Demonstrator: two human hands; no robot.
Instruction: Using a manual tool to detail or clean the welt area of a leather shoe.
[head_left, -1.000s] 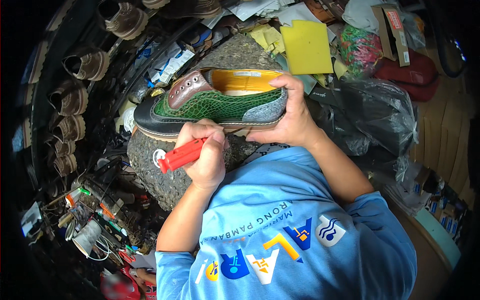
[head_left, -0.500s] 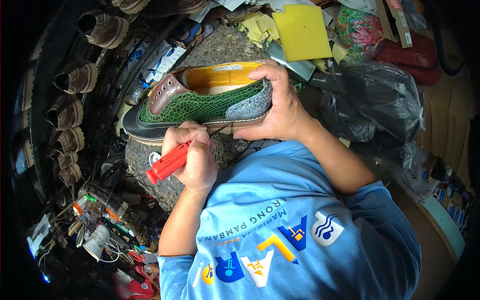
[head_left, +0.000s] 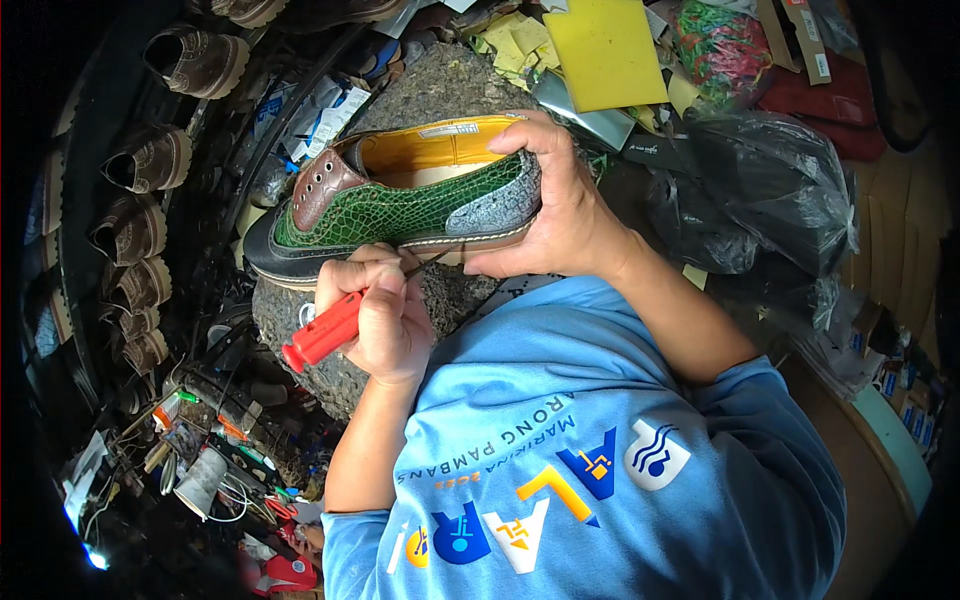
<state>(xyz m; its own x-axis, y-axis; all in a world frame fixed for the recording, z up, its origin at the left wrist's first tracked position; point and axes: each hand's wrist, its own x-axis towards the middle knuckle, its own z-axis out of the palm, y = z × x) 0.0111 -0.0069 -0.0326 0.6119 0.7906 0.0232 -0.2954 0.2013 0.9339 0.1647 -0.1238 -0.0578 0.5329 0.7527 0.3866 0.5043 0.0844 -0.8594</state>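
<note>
Sole-edge work in hand, by the look of it: shoe (head_left: 400, 205) is gripped at the heel by the right hand (head_left: 560, 200) over the stone block (head_left: 330, 350), red-handled tool (head_left: 325, 332) is clenched in the left hand (head_left: 375, 310), tip at the welt; steady fine guiding along the seam is likely called for next.

Passage is blocked left by shelved shoes (head_left: 150, 160), right by black bags (head_left: 770, 190), ahead by yellow sheets (head_left: 605, 50).

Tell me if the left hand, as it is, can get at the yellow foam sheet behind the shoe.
Probably not freely: the left hand grips a red-handled awl, and the green scaled leather shoe, held by the right hand, lies between it and the yellow foam sheet.
</note>
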